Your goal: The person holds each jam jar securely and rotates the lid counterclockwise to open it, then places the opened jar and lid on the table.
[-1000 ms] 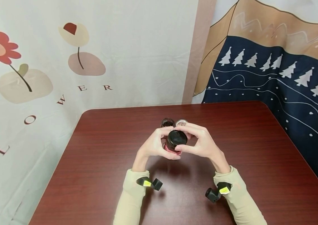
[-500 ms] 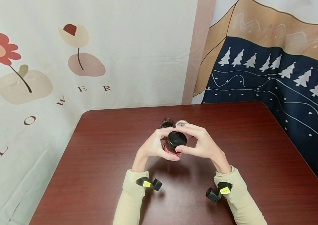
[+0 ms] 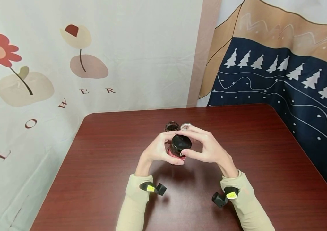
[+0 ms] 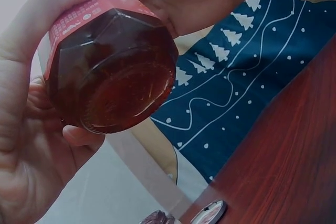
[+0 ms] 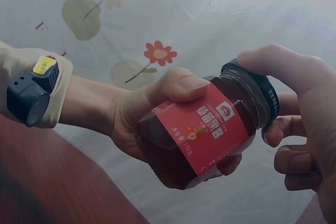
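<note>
A glass jar of strawberry jam point(image 5: 210, 124) with a red label is held up off the table, its black lid point(image 3: 181, 142) on top. My left hand point(image 3: 159, 149) grips the jar's body, fingers on one side and thumb on the other. At the mouth, my right hand point(image 3: 206, 146) holds the lid's rim between thumb and fingers. The left wrist view shows the jar's dark red faceted base point(image 4: 113, 77), tilted towards that camera. Whether the lid is loose or tight cannot be told.
Behind the hands on the brown table point(image 3: 117, 144) stands a dark, round-mouthed container point(image 3: 172, 126). Beside it is a round thing with a silvery rim point(image 3: 185, 126), partly hidden by the right hand. Printed cloths point(image 3: 151, 64) hang behind the table.
The jar and both hands stay nearly in place. My right thumb has shifted slightly rightwards along the lid's edge.
</note>
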`<state>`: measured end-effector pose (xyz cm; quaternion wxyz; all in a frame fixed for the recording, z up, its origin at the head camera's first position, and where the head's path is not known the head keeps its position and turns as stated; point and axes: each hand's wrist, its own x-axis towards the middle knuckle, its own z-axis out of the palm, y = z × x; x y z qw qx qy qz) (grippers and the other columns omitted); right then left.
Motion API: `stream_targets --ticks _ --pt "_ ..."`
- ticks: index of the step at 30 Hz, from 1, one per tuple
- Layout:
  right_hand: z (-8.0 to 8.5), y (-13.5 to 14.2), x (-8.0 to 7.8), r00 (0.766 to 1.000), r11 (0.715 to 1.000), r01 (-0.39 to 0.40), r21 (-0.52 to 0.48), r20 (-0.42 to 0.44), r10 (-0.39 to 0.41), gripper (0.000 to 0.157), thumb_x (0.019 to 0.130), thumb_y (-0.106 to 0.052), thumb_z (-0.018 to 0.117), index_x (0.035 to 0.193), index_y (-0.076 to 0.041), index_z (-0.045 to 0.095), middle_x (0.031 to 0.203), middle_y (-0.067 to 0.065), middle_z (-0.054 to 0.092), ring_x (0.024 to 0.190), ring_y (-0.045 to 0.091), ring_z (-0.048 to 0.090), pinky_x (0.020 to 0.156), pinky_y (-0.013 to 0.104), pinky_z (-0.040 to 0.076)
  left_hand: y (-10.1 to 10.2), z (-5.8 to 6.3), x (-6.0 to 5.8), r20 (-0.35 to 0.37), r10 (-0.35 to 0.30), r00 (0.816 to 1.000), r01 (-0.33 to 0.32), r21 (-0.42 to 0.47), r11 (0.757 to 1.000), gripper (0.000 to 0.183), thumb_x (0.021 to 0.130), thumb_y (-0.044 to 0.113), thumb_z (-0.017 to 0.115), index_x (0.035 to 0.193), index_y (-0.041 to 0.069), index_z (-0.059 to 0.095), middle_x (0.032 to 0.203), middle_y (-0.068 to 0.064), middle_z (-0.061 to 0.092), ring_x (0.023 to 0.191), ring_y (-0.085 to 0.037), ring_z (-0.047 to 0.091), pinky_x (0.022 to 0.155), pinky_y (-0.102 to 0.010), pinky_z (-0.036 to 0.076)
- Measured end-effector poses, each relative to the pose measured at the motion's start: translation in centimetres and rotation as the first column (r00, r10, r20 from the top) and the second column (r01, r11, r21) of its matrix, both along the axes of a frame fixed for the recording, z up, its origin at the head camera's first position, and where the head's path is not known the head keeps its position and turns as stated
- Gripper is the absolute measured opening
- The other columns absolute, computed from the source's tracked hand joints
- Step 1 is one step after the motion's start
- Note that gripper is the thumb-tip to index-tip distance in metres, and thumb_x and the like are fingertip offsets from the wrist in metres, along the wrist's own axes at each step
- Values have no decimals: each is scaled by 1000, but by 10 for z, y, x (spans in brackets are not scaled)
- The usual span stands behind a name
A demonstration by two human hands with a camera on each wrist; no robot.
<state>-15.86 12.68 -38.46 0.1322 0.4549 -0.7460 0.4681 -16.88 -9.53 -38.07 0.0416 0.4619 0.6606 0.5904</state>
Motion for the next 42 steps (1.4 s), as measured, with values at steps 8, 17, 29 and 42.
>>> stream_targets --ticks 8,17,29,42 --pt "1 -1 0 995 995 101 -5 -3 -101 55 87 -25 77 137 -9 60 116 -2 63 88 11 54 73 26 47 3 1 3 -2 86 996 -86 10 996 47 60 -7 91 100 1 67 90 -6 66 78 -11 59 64 -26 52" --pt "-1 -4 -1 973 971 229 -63 -14 -231 51 85 -42 81 122 -9 66 91 -3 61 78 12 50 65 27 42 8 1 4 -84 229 970 -230 -3 973 40 58 1 95 85 8 65 75 2 53 67 -11 47 54 -24 41" --pt "-3 -8 1 941 938 339 -77 8 -340 56 69 -25 94 117 -11 68 79 -6 55 71 17 51 57 30 40 11 2 6 -135 349 927 -358 -43 933 41 57 4 95 91 5 71 78 0 52 69 -19 46 55 -32 39" --pt "-5 -10 0 931 929 363 -75 1 -364 49 71 -25 91 112 -11 70 83 -3 62 67 15 48 56 24 38 7 -29 -13 -198 381 903 -405 -99 909 47 58 26 99 98 15 76 83 4 57 76 -13 49 62 -27 40"
